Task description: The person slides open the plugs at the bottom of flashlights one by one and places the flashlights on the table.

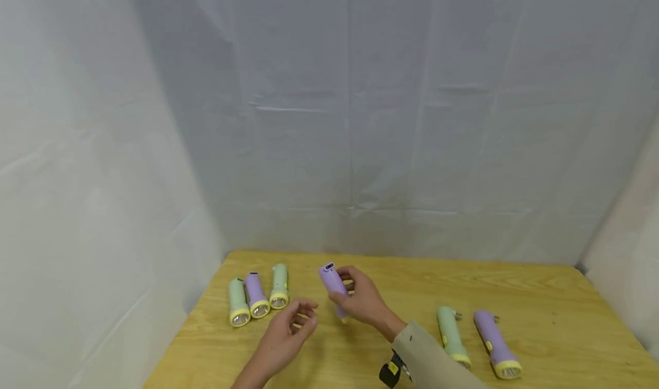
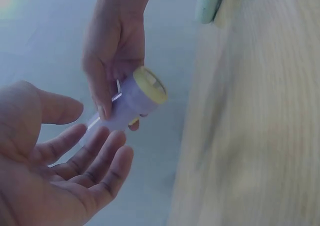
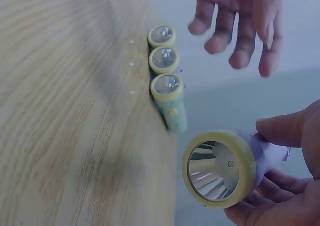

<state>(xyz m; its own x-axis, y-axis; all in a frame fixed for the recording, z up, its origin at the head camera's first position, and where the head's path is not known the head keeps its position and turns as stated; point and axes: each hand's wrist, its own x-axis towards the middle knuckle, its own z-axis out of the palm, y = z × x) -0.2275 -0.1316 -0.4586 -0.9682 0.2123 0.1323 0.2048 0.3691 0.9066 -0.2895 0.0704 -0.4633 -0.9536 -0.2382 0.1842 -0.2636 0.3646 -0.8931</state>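
My right hand (image 1: 364, 298) grips a purple flashlight (image 1: 333, 281) by its body, thumb on one side and fingers on the other, above the table. Its yellow-rimmed lens (image 3: 216, 169) faces the camera in the right wrist view, and a dark socket shows at its tail end in the head view. Just to the left, my left hand (image 1: 286, 333) hovers with loosely bent fingers (image 2: 107, 178) and nothing in them. In the left wrist view those fingertips overlap the tail part of the held flashlight (image 2: 131, 104).
At the table's left stand out a green flashlight (image 1: 238, 298), a purple flashlight (image 1: 255, 292) and another green flashlight (image 1: 280, 283), side by side. On the right lie a green flashlight (image 1: 451, 333) and a purple flashlight (image 1: 493, 338), plug prongs showing. White sheeting (image 1: 350, 149) surrounds the wooden table (image 1: 546, 303).
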